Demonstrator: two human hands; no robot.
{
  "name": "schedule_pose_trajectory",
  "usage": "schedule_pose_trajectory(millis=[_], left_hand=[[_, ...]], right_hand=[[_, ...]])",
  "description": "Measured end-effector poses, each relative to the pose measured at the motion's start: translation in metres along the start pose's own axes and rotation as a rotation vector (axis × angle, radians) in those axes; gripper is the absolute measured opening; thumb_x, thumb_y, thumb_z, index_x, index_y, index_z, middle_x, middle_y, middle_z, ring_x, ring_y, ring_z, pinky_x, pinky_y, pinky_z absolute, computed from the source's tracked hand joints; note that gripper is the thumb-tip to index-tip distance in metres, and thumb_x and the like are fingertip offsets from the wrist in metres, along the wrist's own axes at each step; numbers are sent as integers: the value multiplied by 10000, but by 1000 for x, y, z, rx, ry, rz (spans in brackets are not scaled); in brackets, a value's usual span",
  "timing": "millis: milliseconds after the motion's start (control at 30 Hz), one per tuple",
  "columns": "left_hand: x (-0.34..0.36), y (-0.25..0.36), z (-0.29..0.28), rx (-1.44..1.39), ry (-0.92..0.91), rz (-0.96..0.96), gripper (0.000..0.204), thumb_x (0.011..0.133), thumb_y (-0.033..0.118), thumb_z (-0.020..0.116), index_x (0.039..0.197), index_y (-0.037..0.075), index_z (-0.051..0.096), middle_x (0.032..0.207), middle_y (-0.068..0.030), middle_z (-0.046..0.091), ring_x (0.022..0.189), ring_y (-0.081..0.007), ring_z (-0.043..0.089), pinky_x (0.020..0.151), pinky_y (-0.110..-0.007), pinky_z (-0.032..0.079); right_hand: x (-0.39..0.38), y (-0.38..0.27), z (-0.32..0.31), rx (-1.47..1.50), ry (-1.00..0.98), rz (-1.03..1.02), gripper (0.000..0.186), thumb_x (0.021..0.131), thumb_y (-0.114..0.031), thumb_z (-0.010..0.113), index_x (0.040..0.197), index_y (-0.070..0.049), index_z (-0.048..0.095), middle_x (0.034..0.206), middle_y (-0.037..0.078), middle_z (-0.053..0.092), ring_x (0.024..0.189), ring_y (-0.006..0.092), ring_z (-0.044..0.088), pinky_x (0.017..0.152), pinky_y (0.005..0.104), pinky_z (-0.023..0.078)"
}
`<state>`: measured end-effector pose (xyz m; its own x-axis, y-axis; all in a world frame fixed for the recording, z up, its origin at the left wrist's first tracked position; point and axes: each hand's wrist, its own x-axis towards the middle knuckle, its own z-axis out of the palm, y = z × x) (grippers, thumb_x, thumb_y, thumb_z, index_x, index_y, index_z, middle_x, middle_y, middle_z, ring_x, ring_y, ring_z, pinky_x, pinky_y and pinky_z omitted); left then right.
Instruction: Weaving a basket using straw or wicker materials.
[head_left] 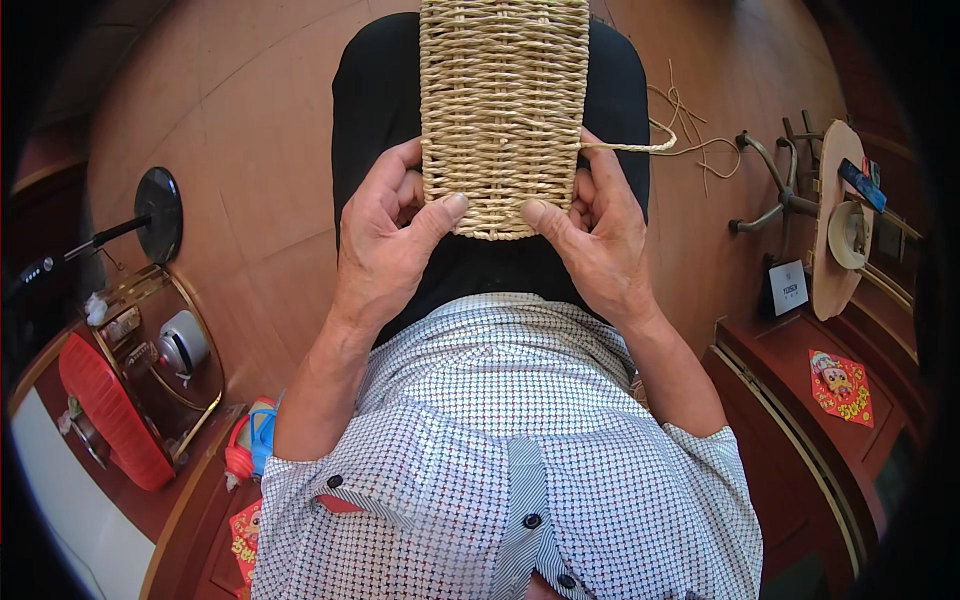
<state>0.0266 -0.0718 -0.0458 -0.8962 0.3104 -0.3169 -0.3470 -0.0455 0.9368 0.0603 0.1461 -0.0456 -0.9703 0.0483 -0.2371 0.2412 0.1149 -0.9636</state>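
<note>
A pale straw woven piece (505,110) lies over my black-clad lap, its far end running out of the top of the view. My left hand (390,230) grips its near left side, thumb on top at the lower edge and fingers curled round the side. My right hand (600,230) holds the right side the same way, thumb near the bottom edge. A twisted straw cord (650,147) loops out from the right side beside my right fingers.
Loose cords (712,150) lie on the brown floor (230,90). At left stand a black round base (160,215) and a gold-framed cart with a red tray (110,410). At right are a metal-legged stand (770,200) and an oval wooden board (830,280) with a phone (860,185).
</note>
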Motion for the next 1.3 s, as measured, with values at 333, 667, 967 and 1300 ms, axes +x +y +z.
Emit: schedule_pose_trajectory(millis=[333,667,967,1300], left_hand=[[-7,9,-25,42,-129,-66,618,1039,134,677,1552,-73,403,1186,-119,723,1089,-158,690,973,-326,556],[-6,8,0,71,99,-23,515,1028,44,594,1508,-70,444,1095,-96,716,861,-81,632,692,-227,520],[-4,7,-28,80,-138,-14,611,1050,153,686,1553,-65,416,1136,-90,723,990,-133,692,866,-278,565],[3,9,-34,-6,-132,-52,574,1040,167,709,1514,-63,482,1159,-101,731,999,-134,694,889,-281,572]], right_hand=[[1,2,-11,104,-49,27,757,992,-87,698,1636,36,319,951,45,727,753,21,548,707,189,460],[6,4,-12,44,-91,-2,760,997,-106,715,1635,30,325,944,29,720,759,28,551,711,201,470],[2,2,-13,23,-91,-19,807,962,-115,756,1642,0,338,960,32,732,737,27,546,694,206,462],[4,-4,-24,80,-159,2,786,957,-99,777,1623,12,374,1102,49,712,819,17,597,749,178,511]])
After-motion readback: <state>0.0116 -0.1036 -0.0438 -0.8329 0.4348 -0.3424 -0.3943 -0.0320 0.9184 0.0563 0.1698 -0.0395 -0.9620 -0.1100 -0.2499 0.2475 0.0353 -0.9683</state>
